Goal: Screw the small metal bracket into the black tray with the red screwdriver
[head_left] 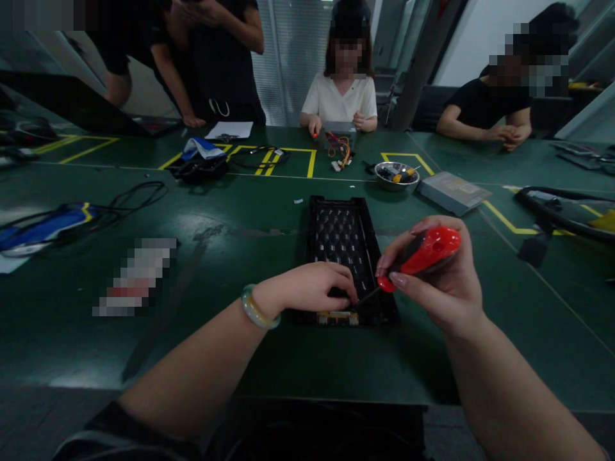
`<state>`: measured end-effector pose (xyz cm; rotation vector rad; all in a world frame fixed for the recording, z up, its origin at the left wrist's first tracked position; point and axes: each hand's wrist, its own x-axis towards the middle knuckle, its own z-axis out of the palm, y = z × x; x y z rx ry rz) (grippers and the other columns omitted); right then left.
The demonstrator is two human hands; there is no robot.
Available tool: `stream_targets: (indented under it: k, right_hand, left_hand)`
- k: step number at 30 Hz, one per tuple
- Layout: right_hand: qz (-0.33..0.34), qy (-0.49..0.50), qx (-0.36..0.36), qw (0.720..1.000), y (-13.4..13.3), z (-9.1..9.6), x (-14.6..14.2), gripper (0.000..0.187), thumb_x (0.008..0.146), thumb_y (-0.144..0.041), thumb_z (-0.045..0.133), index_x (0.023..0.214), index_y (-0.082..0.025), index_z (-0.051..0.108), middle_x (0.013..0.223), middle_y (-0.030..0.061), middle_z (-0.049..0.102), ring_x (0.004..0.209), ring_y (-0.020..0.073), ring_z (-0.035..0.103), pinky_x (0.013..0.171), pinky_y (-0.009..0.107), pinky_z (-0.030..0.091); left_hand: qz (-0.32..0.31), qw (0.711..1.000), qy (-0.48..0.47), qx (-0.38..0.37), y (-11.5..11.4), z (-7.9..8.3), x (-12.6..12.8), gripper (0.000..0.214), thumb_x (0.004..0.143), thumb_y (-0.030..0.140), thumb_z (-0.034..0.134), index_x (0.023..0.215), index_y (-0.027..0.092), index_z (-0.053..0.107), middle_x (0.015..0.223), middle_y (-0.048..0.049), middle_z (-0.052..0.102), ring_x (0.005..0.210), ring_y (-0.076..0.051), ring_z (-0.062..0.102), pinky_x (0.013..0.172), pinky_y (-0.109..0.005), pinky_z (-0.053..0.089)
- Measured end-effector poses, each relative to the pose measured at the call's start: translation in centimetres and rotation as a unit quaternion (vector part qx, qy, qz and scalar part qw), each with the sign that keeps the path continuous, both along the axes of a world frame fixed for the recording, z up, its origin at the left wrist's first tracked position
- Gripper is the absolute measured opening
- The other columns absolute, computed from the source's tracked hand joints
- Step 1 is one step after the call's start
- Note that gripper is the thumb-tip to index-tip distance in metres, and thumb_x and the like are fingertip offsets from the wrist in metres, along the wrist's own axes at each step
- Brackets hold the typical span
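A black plastic panel (339,234), shaped like a long shallow frame with a perforated inside, lies on the green table in front of me. At its near end a small yellowish circuit board (332,318) shows. My right hand (432,275) is wrapped round a red and black screwdriver (427,255), whose thin shaft slants down to the left toward the panel's near end. Close to the shaft's tip, my left hand (319,287) reaches into the panel with its fingers curled together. Those fingertips and the screwdriver's tip meet in shadow, so what lies between them is hidden.
Beyond the panel stand a metal bowl (396,176) of small parts and a grey metal box (454,192). A co-worker (339,102) sits opposite with a wired metal unit (340,136). Other people are around the table (230,269). Blue and black cabled items (52,224) lie left.
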<state>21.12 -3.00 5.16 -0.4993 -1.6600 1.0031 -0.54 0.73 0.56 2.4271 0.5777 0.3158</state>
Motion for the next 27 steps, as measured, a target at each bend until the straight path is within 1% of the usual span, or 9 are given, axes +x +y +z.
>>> stream_targets:
  k: [10,16,22,23,25,27]
  right_hand:
    - [-0.003,0.011,0.014,1.0,-0.04,-0.04,0.07,0.052,0.076,-0.005,0.068,0.114,-0.025,0.041,0.088,0.0022,0.065,0.075,0.0183,0.065,0.063,0.035,0.054]
    - [0.007,-0.014,0.012,1.0,-0.07,-0.02,0.04,0.05,0.078,-0.007,0.067,0.116,-0.026,0.04,0.089,0.0016,0.065,0.076,0.0181,0.065,0.065,0.035,0.055]
    - [0.009,-0.037,-0.013,0.999,-0.25,0.04,0.1,0.044,0.084,-0.016,0.065,0.119,-0.029,0.043,0.105,0.0039,0.064,0.08,0.0176,0.065,0.067,0.035,0.057]
    - [0.002,-0.039,-0.014,0.999,-0.24,0.05,0.17,0.042,0.084,-0.019,0.065,0.12,-0.029,0.045,0.106,0.0043,0.064,0.081,0.0179,0.065,0.068,0.035,0.057]
    - [-0.033,-0.053,-0.007,0.998,-0.14,0.09,0.36,0.041,0.084,-0.028,0.067,0.121,-0.029,0.051,0.107,0.0049,0.061,0.084,0.0192,0.064,0.07,0.036,0.057]
    - [-0.081,-0.081,0.01,0.993,0.02,0.14,0.62,0.047,0.079,-0.035,0.072,0.123,-0.028,0.057,0.107,0.0057,0.058,0.087,0.0206,0.061,0.071,0.036,0.056]
  left_hand:
    - [-0.008,1.0,0.003,0.009,0.07,0.0,0.03,0.021,0.088,0.019,0.06,0.104,0.022,0.072,0.107,-0.0016,0.068,0.098,-0.014,0.063,0.093,-0.027,0.046]
    - [-0.005,1.0,0.002,0.013,0.0,0.0,0.01,0.021,0.088,0.018,0.061,0.105,0.022,0.072,0.106,-0.0014,0.068,0.098,-0.014,0.064,0.093,-0.026,0.045]
    - [0.003,1.0,-0.007,0.004,-0.11,0.0,-0.01,0.022,0.087,0.017,0.061,0.104,0.023,0.072,0.108,-0.0015,0.068,0.096,-0.014,0.064,0.092,-0.026,0.046]
    - [0.002,1.0,-0.009,0.002,-0.13,0.05,0.0,0.022,0.087,0.017,0.06,0.104,0.023,0.072,0.107,-0.0015,0.068,0.096,-0.014,0.064,0.092,-0.026,0.046]
    - [0.001,1.0,-0.011,-0.001,-0.16,0.15,0.01,0.022,0.087,0.017,0.06,0.104,0.023,0.072,0.107,-0.0017,0.068,0.096,-0.014,0.064,0.092,-0.026,0.046]
    - [-0.001,1.0,-0.01,-0.001,-0.16,0.2,0.02,0.022,0.087,0.017,0.06,0.104,0.023,0.072,0.106,-0.0018,0.068,0.095,-0.014,0.064,0.092,-0.026,0.046]
